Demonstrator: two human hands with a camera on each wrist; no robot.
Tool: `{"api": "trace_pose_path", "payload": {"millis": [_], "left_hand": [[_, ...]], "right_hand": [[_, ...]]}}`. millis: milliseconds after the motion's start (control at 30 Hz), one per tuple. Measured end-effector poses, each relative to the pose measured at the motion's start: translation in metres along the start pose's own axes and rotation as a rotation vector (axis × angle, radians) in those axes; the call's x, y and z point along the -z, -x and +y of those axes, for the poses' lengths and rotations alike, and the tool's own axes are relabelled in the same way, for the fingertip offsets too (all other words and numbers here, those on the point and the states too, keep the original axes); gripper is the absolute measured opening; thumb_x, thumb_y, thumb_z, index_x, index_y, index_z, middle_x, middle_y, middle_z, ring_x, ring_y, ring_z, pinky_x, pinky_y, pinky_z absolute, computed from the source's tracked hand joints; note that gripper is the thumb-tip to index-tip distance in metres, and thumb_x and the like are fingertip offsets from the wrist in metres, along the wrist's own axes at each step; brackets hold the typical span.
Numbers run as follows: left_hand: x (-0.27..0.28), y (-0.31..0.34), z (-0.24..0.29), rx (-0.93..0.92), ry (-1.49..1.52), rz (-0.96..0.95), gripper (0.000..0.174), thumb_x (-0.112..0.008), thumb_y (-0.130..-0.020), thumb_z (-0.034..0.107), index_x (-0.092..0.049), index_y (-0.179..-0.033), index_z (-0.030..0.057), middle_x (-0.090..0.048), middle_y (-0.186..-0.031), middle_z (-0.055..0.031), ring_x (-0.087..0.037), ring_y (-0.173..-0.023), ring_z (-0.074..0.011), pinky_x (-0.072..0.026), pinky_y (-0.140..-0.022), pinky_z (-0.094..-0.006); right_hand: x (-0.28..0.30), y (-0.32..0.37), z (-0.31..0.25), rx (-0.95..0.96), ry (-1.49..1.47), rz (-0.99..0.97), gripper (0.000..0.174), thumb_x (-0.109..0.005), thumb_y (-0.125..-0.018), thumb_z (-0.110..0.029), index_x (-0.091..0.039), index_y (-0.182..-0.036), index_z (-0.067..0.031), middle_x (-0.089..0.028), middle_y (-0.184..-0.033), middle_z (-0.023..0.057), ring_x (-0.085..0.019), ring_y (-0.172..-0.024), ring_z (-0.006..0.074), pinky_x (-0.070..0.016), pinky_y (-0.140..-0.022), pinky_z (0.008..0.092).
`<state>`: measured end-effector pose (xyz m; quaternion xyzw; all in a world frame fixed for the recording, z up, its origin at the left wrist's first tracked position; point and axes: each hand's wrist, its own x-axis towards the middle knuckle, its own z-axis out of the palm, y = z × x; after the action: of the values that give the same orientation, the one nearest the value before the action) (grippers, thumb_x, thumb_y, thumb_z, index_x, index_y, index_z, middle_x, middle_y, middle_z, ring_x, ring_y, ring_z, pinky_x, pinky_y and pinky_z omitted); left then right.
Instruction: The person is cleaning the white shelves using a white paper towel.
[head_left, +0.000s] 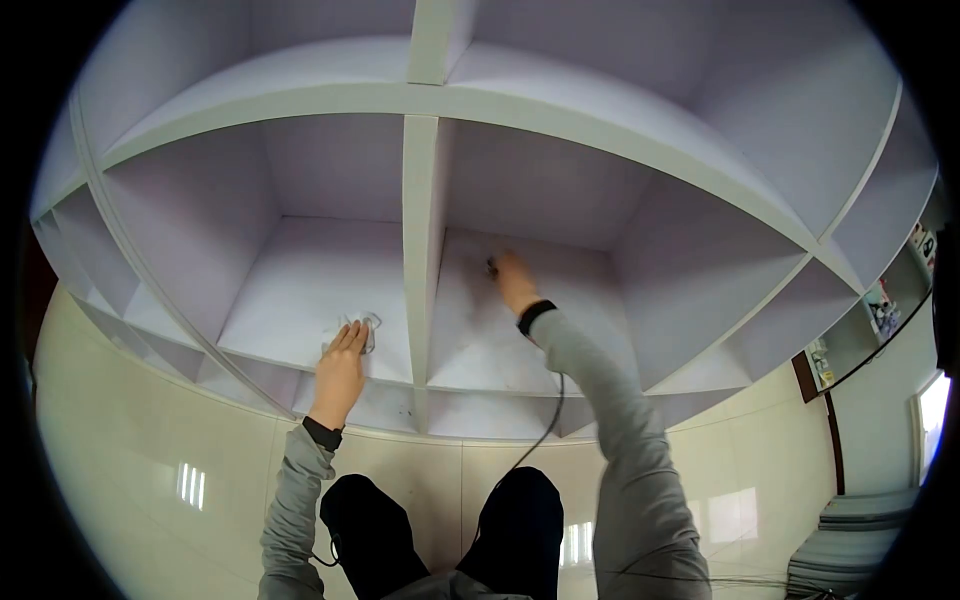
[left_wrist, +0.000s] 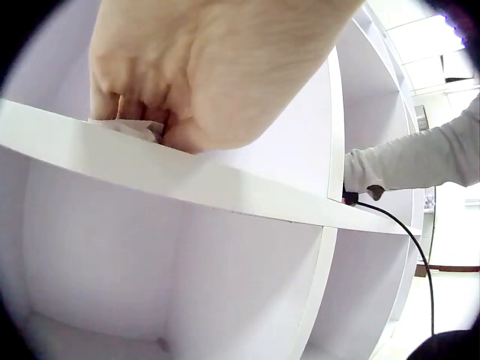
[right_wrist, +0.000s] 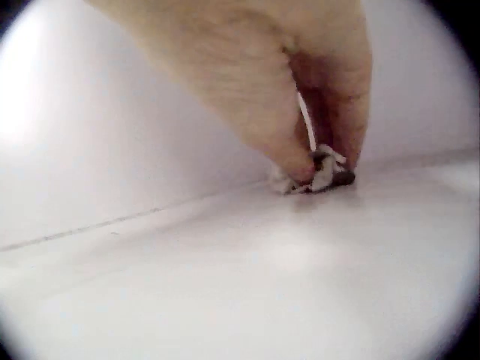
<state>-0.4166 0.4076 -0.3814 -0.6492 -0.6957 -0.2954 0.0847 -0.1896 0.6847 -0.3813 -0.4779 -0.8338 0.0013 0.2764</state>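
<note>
A crumpled white wipe [head_left: 371, 322] lies on the floor of the left shelf compartment, near its front edge. My left hand [head_left: 341, 374] is on top of it, fingertips on the wipe and its loose edges spreading out around them. From the left wrist view, the fingers bend down and grip the wipe [left_wrist: 133, 127] just behind the shelf's front edge. Deeper in the right compartment, my right hand [head_left: 515, 281] pinches a small, grey-stained crumpled wipe [right_wrist: 324, 178] between thumb and fingers. That wipe touches the shelf floor close to the back wall.
A white upright divider [head_left: 420, 250] separates the two compartments. Above them runs a curved shelf edge [head_left: 330, 99]. A black cable [head_left: 545, 430] hangs from my right wrist. Shiny tiled floor [head_left: 150, 440] lies below, and stacked grey items [head_left: 855, 535] stand at the lower right.
</note>
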Motion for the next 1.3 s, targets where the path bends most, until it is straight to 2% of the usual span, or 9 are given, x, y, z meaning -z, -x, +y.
{"api": "trace_pose_path", "payload": {"millis": [133,267,367,567,700,800,900,1167,1300], "left_hand": [[0.000,0.000,-0.001,-0.007,-0.014,0.006,0.044,-0.048,-0.075,-0.005,-0.052,-0.118,-0.0004,-0.053,-0.122,-0.0152,-0.050,-0.114,-0.0304,-0.0453,-0.090,-0.0354],[-0.005,0.000,-0.003,-0.023,-0.054,0.016,0.047,-0.048,-0.072,-0.006,-0.051,-0.119,-0.0012,-0.053,-0.123,-0.0144,-0.049,-0.115,-0.0295,-0.0452,-0.090,-0.0351],[-0.005,0.000,-0.003,-0.014,-0.061,-0.018,0.048,-0.049,-0.072,-0.006,-0.051,-0.120,-0.0006,-0.053,-0.123,-0.0148,-0.049,-0.116,-0.0290,-0.0448,-0.091,-0.0347],[-0.013,0.001,-0.007,-0.031,-0.072,0.032,0.048,-0.049,-0.072,-0.006,-0.052,-0.120,-0.0005,-0.053,-0.122,-0.0154,-0.049,-0.116,-0.0293,-0.0441,-0.092,-0.0342],[-0.011,0.003,-0.004,-0.026,-0.044,0.036,0.047,-0.049,-0.073,-0.006,-0.052,-0.119,-0.0007,-0.053,-0.122,-0.0157,-0.050,-0.115,-0.0298,-0.0444,-0.091,-0.0341],[-0.006,-0.001,-0.002,-0.022,-0.016,0.045,0.045,-0.048,-0.073,-0.006,-0.052,-0.118,-0.0007,-0.054,-0.121,-0.0162,-0.050,-0.115,-0.0299,-0.0452,-0.090,-0.0343],[-0.001,-0.003,-0.001,-0.017,0.005,0.036,0.044,-0.048,-0.074,-0.006,-0.053,-0.117,-0.0005,-0.054,-0.121,-0.0164,-0.050,-0.115,-0.0301,-0.0460,-0.089,-0.0346],[0.001,-0.005,-0.003,0.001,0.024,-0.036,0.040,-0.046,-0.079,-0.002,-0.054,-0.117,0.0036,-0.054,-0.121,-0.0150,-0.049,-0.114,-0.0304,-0.0456,-0.088,-0.0377],[-0.003,-0.005,-0.004,0.019,0.065,-0.028,0.038,-0.045,-0.082,-0.001,-0.055,-0.118,0.0054,-0.054,-0.121,-0.0146,-0.049,-0.115,-0.0303,-0.0452,-0.089,-0.0378]], "right_hand": [[0.050,0.026,0.042,-0.019,-0.283,-0.177,0.020,-0.056,-0.075,-0.009,-0.065,-0.091,-0.0011,-0.063,-0.088,0.0190,-0.060,-0.081,0.0341,-0.0461,-0.072,0.0403],[0.060,-0.005,0.058,-0.118,-0.279,0.029,0.021,-0.057,-0.076,-0.011,-0.066,-0.092,0.0004,-0.063,-0.086,0.0203,-0.060,-0.081,0.0338,-0.0458,-0.071,0.0403],[0.049,-0.034,0.055,-0.194,-0.212,-0.072,0.020,-0.055,-0.080,-0.011,-0.065,-0.093,0.0010,-0.062,-0.087,0.0219,-0.059,-0.080,0.0366,-0.0458,-0.072,0.0418],[0.008,-0.034,0.081,0.032,0.054,0.093,0.017,-0.051,-0.084,-0.008,-0.063,-0.086,0.0030,-0.061,-0.086,0.0226,-0.058,-0.079,0.0389,-0.0452,-0.071,0.0440],[0.045,0.018,0.136,0.042,-0.002,0.046,0.016,-0.053,-0.082,-0.009,-0.064,-0.085,0.0020,-0.061,-0.089,0.0219,-0.058,-0.081,0.0386,-0.0452,-0.071,0.0444],[0.071,0.035,0.157,-0.177,0.105,-0.184,0.016,-0.054,-0.082,-0.013,-0.061,-0.088,-0.0001,-0.058,-0.096,0.0207,-0.056,-0.089,0.0358,-0.0446,-0.076,0.0440],[0.070,0.053,0.133,-0.024,0.239,0.091,0.014,-0.058,-0.076,-0.011,-0.067,-0.085,-0.0049,-0.062,-0.088,0.0179,-0.059,-0.082,0.0363,-0.0461,-0.073,0.0447],[0.015,0.023,-0.059,0.305,-0.129,-0.059,0.010,-0.056,-0.075,-0.007,-0.064,-0.078,-0.0027,-0.059,-0.090,0.0188,-0.057,-0.084,0.0373,-0.0460,-0.072,0.0433],[0.000,-0.026,-0.049,0.200,-0.081,-0.116,0.011,-0.054,-0.081,-0.009,-0.059,-0.087,-0.0016,-0.059,-0.091,0.0205,-0.056,-0.090,0.0376,-0.0448,-0.075,0.0451]]}}
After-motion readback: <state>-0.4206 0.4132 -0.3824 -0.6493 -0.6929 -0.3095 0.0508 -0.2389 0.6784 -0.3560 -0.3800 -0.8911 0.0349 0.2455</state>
